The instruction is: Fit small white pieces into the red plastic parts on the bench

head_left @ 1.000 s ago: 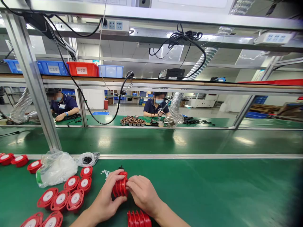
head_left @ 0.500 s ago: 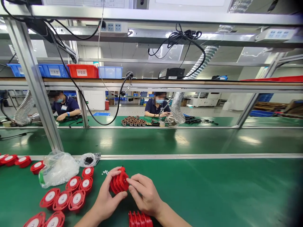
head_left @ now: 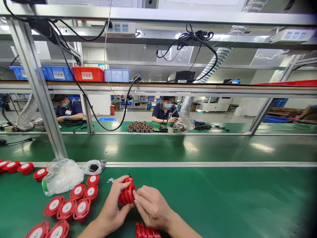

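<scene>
Lower-centre: left hand (head_left: pixel 114 204) grips red ribbed part (head_left: pixel 128 194), black tip (head_left: pixel 129 175) up, long axis unclear; right hand (head_left: pixel 154 205) touches right side, hold unclear.

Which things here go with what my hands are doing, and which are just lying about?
Likely in the job:
ribbed red plastic part in your left hand, right hand at its side;
similar ribbed red part nearer you;
round red parts with white centres;
small white pieces, perhaps.

Likely just around:
rectangular red plastic bin;
bundled black cables;
silver flexible duct.
</scene>
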Demonstrator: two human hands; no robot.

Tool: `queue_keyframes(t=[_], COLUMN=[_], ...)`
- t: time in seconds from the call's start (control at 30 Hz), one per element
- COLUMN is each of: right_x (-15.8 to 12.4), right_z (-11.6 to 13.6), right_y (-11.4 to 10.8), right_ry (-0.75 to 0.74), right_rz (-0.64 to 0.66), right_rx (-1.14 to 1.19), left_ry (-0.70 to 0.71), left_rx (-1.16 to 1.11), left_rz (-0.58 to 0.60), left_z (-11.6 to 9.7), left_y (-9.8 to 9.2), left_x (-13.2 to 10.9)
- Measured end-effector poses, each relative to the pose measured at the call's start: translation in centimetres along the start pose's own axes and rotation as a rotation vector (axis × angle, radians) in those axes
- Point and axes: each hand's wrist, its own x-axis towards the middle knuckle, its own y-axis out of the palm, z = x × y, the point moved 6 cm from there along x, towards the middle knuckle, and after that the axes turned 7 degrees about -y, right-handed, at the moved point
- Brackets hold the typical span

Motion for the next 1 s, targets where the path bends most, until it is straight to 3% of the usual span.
queue_keyframes(t=[0.23, 0.37, 0.53, 0.67, 0.73, 0.87, 0.93, 1.0], right_x=[-1.1, -1.7, -2.5, -3.5, -4.3, -6.4, -7.2, -7.2], right_z=[-2.2, -3.2, -4.6, -6.4, -7.6, -10.4, -11.5, -11.7], right_y=[0.9, 2.0, 3.0, 3.6, 3.4, 2.1, 1.5, 1.1], right_ry=[0.278, 0.393, 0.517, 0.667, 0.707, 0.769, 0.81, 0.809], right_rz=[-0.224, -0.19, -0.158, -0.046, 0.023, 0.167, 0.181, 0.156], right_rx=[0.238, 0.359, 0.569, 0.691, 0.541, -0.041, -0.18, -0.234], left_ry=[-0.059, -0.089, -0.18, -0.247, -0.279, -0.304, -0.297, -0.274], left_rx=[0.02, 0.035, -0.107, -0.1, -0.037, 0.091, 0.085, 0.051], left_rz=[-0.077, 0.04, 0.15, 0.25, 0.327, 0.452, 0.491, 0.456], left_z=[0.6, 0.5, 1.1, 1.5, 1.2, 0.0, -0.5, -0.8], left_y=[-0.2, 0.4, 1.4, 1.7, 1.9, 2.5, 2.9, 2.7], left_x=[0.1, -0.1, -0.5, -0.5, -0.6, -0.9, -0.9, -0.5])
